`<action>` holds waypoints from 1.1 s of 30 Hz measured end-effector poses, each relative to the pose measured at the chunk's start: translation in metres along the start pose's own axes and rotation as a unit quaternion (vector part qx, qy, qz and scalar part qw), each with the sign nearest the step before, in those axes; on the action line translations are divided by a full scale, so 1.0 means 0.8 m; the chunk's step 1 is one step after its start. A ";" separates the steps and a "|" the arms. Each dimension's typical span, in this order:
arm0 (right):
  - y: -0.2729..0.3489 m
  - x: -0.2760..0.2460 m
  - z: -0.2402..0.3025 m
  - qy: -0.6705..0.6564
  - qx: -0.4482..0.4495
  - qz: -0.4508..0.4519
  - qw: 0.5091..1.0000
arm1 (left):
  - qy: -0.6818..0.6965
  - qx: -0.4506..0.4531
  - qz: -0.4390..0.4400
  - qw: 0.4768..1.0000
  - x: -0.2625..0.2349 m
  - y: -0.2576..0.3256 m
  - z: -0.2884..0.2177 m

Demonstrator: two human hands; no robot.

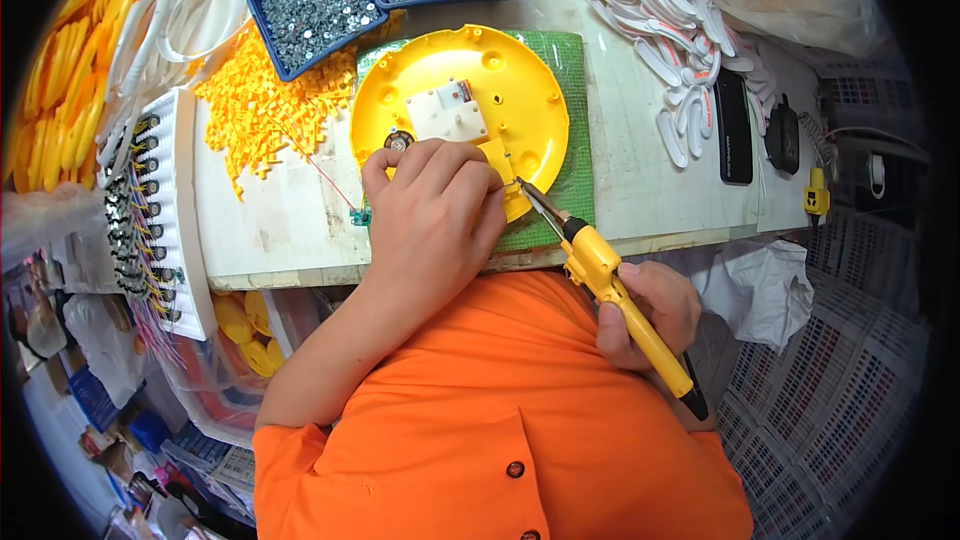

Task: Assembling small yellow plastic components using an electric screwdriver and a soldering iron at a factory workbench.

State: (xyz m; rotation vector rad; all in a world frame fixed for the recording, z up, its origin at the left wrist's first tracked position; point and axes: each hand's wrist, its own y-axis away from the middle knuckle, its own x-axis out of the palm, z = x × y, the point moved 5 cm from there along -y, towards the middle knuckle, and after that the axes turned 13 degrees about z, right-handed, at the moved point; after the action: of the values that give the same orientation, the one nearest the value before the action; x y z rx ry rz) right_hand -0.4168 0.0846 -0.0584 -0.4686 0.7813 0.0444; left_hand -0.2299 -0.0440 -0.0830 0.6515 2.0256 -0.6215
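Note:
A round yellow plastic shell (535,90) lies open side up on a green mat (575,160). Inside it sit a white box-shaped unit (430,112) and a small round black part (399,140). My left hand (435,205) is curled over the shell's near side, its fingertips closed and mostly hidden; what they pinch cannot be made out. My right hand (660,305) grips a yellow soldering iron (600,265), its metal tip reaching the shell's near right inside, beside a yellow inner piece (495,155). Just left of my left hand, a small green circuit board (360,216) hangs on a thin red wire.
Two blue trays (262,28) of small metal parts stand at the back. Loose yellow pieces (245,105) heap at left, near a white foam rack (190,240) with wired round parts. White curved pieces (685,50), a black phone (733,130) and a black corded object (782,135) lie at right.

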 end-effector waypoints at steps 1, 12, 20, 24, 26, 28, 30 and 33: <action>-0.002 0.000 0.001 0.003 -0.004 -0.007 1.000 | -0.003 -0.002 0.001 1.000 0.000 -0.001 -0.001; -0.007 -0.002 0.002 0.002 -0.022 -0.019 1.000 | -0.006 -0.015 0.008 1.000 0.002 -0.003 -0.001; -0.010 -0.001 0.002 0.002 -0.031 -0.024 0.999 | -0.021 -0.016 0.009 1.000 0.003 -0.002 0.000; 0.006 0.000 -0.003 -0.016 -0.008 -0.028 0.999 | -0.017 -0.015 0.006 1.000 0.004 -0.003 -0.001; 0.019 -0.003 -0.007 -0.034 0.009 -0.032 0.999 | -0.024 -0.014 0.006 1.000 0.004 -0.004 -0.002; 0.028 -0.006 -0.011 -0.014 0.033 -0.014 0.999 | -0.024 -0.013 0.006 1.000 0.004 -0.004 -0.002; 0.033 -0.008 -0.017 -0.011 0.043 -0.013 0.999 | -0.025 -0.013 0.005 1.000 0.004 -0.004 -0.002; 0.028 -0.008 -0.021 -0.026 0.068 -0.033 0.997 | -0.026 -0.017 0.008 0.999 0.005 -0.003 0.000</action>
State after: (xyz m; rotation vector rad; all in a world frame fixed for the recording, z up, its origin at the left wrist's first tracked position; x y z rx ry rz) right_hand -0.4373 0.0983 -0.0729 -0.3616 0.7118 -0.0576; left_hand -0.2333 -0.0449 -0.0857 0.6247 1.9764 -0.5878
